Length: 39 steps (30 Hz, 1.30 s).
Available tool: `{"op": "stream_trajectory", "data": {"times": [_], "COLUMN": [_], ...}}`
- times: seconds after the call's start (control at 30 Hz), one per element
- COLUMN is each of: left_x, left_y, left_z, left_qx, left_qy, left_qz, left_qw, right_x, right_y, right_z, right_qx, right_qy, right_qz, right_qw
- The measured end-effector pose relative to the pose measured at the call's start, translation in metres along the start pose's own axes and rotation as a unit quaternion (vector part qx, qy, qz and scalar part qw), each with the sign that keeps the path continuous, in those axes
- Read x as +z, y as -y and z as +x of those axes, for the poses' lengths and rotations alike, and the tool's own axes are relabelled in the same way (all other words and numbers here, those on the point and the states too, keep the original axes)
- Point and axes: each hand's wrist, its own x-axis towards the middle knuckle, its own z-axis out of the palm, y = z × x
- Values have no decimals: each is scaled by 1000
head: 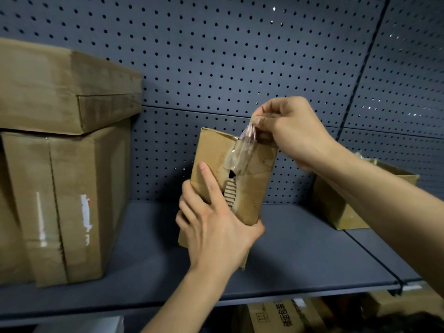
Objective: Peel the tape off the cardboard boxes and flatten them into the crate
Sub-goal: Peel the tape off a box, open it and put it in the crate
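**Q:** Quick, where's the box?

**A:** On my feed the box (254,188) is mid-frame, held upright over the grey shelf (300,255), in front of the pegboard (216,56). I can't tell if its bottom edge touches the shelf.

**Q:** Left hand?

**A:** The left hand (216,227) is clamped on the box's lower half. The fingers wrap the left edge, the thumb hooks round the lower right edge, and the index finger lies straight up the near face.

**Q:** Right hand?

**A:** The right hand (290,133) is at the box's top edge, thumb and fingers pinched together on the tape (242,150). The tape is clear and crinkled. I see it run from the pinch down to the middle seam, where its lower end is stuck on. Just below that, a torn strip of the face shows bare corrugation.

**Q:** Rest of the scene?

**A:** On the left, a big box (60,200) stands on the shelf, with pale label patches on its side. A lidded box (60,85) sits on top of it, tilted. On the far right, an open box (341,207) is on the shelf, partly hidden behind the right forearm and well apart from the held box. Near, under the shelf, I see low boxes (276,316) with printed marks, too blurred for me to read.
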Motion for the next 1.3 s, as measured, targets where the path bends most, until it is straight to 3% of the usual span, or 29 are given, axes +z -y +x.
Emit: {"op": "stream_trajectory", "data": {"times": [0.1, 0.27, 0.4, 0.5, 0.6, 0.73, 0.87, 0.97, 1.1, 1.3], "left_x": [3, 7, 9, 13, 19, 22, 21, 18, 17, 28], "left_y": [-3, -4, -3, 5, 15, 21, 22, 22, 18, 14], "left_z": [-1, -1, 4, 2, -3, -4, -5, -5, 1, 3], "left_qx": [2, 10, 2, -13, -27, -32, -25, -8, 18, 27], "left_qy": [-4, -9, -1, 23, 38, 44, 52, 45, 21, 21], "left_qz": [-2, 8, 9, 3, -12, -33, -55, -79, -102, -142], "left_qw": [1000, 1000, 1000, 1000, 999, 998, 997, 996, 994, 989], "right_x": [-2, -1, 3, 3, -3, -9, -14, -8, 9, 11], "right_y": [-5, -5, -4, -4, -3, -3, 3, 3, -5, -29], "right_z": [-2, -2, -2, -5, -9, -11, -10, -13, -22, -25], "right_qx": [-6, 12, 6, 31, 50, -15, -90, -162, -269, -356], "right_qy": [-23, -58, -32, 46, 191, 337, 376, 355, 340, 260], "right_qz": [-9, 91, 167, 212, 256, 142, -16, -190, -403, -468], "right_qw": [1000, 994, 985, 976, 946, 931, 922, 901, 806, 766]}}
